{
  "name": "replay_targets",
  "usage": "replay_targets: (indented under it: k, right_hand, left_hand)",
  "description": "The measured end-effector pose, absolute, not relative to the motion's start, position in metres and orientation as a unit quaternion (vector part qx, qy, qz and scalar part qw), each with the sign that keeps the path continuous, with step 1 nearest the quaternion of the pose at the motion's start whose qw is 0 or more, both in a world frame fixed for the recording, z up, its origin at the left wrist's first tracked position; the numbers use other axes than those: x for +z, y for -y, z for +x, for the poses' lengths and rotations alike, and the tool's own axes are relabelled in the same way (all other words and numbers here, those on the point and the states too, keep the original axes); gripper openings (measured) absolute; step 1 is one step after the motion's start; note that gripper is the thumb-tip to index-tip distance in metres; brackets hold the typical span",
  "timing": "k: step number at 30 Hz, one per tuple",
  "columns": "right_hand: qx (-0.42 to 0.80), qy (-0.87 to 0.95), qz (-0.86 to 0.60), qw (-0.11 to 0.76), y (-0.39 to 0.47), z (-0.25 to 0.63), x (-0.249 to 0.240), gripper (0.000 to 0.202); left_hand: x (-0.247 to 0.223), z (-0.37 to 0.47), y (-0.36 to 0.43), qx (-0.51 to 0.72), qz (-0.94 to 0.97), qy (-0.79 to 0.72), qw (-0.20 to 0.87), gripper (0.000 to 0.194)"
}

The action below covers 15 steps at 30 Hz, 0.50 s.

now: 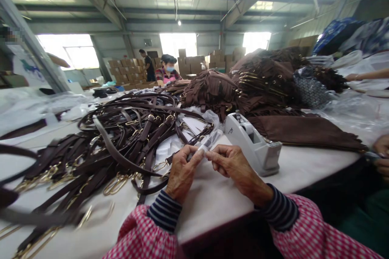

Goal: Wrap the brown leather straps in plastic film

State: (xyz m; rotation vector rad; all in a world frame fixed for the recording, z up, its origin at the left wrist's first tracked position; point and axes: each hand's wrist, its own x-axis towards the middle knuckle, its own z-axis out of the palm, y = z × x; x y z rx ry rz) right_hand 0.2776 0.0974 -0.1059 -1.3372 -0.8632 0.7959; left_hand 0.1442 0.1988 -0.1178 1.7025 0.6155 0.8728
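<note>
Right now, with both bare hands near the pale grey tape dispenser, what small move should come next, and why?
Probably smooth the crumpled clear plastic film with the right bare hand, the left bare hand steadying it: their fingertips pinch close together at its near end, and its far part looks creased, beside the pale grey tape dispenser.

I can see bare desk (209,210) below and between the left hand (182,174) and the right hand (234,166), with a strip running rightward in front of the flat brown piece (304,129). The tape dispenser (258,149) blocks the way just beyond the right hand; tangled straps (148,129) crowd the left, and a brown heap (212,93) walls off the back.
</note>
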Motion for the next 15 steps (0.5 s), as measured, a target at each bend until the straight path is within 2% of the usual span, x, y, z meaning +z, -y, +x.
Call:
replay_targets:
  k: [8, 15]
  right_hand:
    - [0.371, 0.357, -0.595, 0.617, -0.0998, 0.2782, -0.1124, 0.048]
    - [0.372, 0.385, -0.560, 0.632, -0.1083, 0.2804, -0.1147, 0.046]
  left_hand:
    - [-0.1187, 0.1436, -0.1997, 0.344, 0.671, -0.263, 0.601, 0.040]
    - [-0.1218, 0.1425, -0.2020, 0.305, 0.608, -0.219, 0.700, 0.039]
